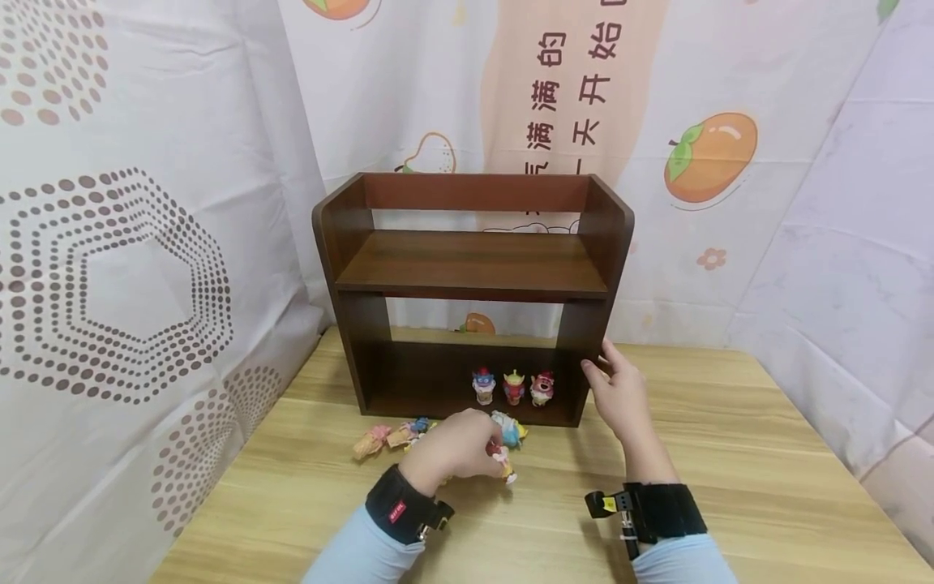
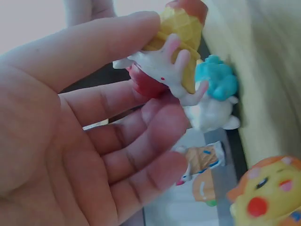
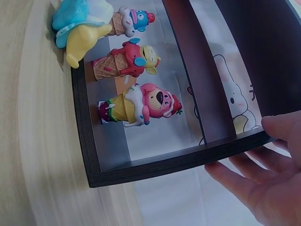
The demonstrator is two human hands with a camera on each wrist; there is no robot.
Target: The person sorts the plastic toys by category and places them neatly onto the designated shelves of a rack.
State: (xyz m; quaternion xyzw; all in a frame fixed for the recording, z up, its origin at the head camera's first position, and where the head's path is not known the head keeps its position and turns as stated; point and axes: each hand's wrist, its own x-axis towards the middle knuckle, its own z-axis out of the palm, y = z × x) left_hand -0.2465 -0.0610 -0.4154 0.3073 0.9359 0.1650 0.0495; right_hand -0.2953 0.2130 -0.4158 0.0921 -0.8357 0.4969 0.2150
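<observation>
At fingertips of left hand: pinched cone figurine; right hand grips shelf.

Yellow figurine: cut off, lower right of my left-wrist view.
Loose figurines: partly hidden behind my left hand, head view's lower middle.

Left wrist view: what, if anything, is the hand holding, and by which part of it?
A small cone figurine, pinched by the left hand: thumb at its yellow cone, fingers at its red part.
</observation>
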